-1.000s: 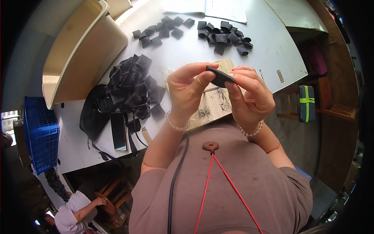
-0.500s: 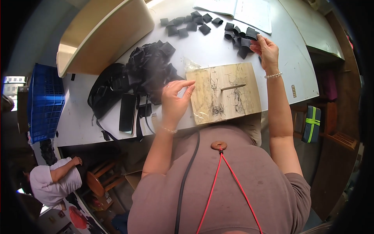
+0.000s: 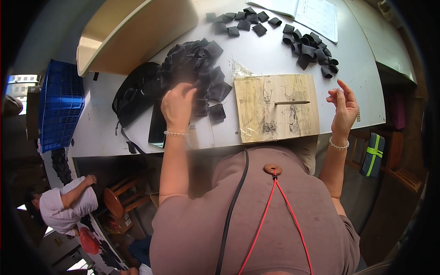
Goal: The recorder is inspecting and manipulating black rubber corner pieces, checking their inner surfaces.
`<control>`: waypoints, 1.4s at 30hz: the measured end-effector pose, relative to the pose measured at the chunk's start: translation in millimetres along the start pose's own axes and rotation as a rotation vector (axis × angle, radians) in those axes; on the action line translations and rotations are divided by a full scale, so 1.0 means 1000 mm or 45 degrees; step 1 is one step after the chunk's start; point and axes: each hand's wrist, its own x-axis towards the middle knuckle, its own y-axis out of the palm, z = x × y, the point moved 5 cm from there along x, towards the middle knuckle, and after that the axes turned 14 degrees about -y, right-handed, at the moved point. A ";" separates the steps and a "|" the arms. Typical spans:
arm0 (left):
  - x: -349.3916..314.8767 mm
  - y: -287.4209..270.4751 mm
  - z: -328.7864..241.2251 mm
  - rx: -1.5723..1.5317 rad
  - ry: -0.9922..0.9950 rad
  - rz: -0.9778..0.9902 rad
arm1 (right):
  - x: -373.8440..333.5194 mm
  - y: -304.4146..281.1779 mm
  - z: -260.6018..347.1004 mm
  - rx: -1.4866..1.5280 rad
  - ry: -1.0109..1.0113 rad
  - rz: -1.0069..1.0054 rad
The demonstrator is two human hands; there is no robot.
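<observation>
At the near edge of a big heap of black fabric pieces [image 3: 192, 57], my left hand [image 3: 178, 106] reaches in with its thumb apart from the fingers. Its fingertips are partly hidden and blurred, and no held piece shows. My right hand [image 3: 343, 110] hovers right of the wooden board, fingers loosely bent and apart, with nothing in them. The wooden board [image 3: 252, 110], scratched with dark marks, lies at the table's front edge. A pointed metal spike [image 3: 292, 102] stands up from it. Beyond my right hand lies a smaller group of black fabric loops [image 3: 308, 49].
More black pieces [image 3: 245, 24] lie at the back by an open notebook [image 3: 317, 18]. A beige bin [image 3: 137, 34], a black bag [image 3: 137, 94] and a phone [image 3: 157, 126] are on the left. A blue crate [image 3: 62, 105] and another person [image 3: 68, 204] are farther left.
My right hand has let go of a black fabric loop at the right-hand group and drawn back toward me. My left hand has moved left from the board to the heap.
</observation>
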 end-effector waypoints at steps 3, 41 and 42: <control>-0.011 -0.014 -0.017 -0.348 0.138 -0.151 | -0.017 0.008 0.056 0.075 -0.345 0.041; -0.116 -0.009 -0.123 -0.730 0.942 0.197 | -0.080 0.108 0.068 -0.696 -0.854 0.403; -0.115 -0.008 -0.124 -0.742 0.916 0.191 | -0.080 0.108 0.067 -0.698 -0.856 0.401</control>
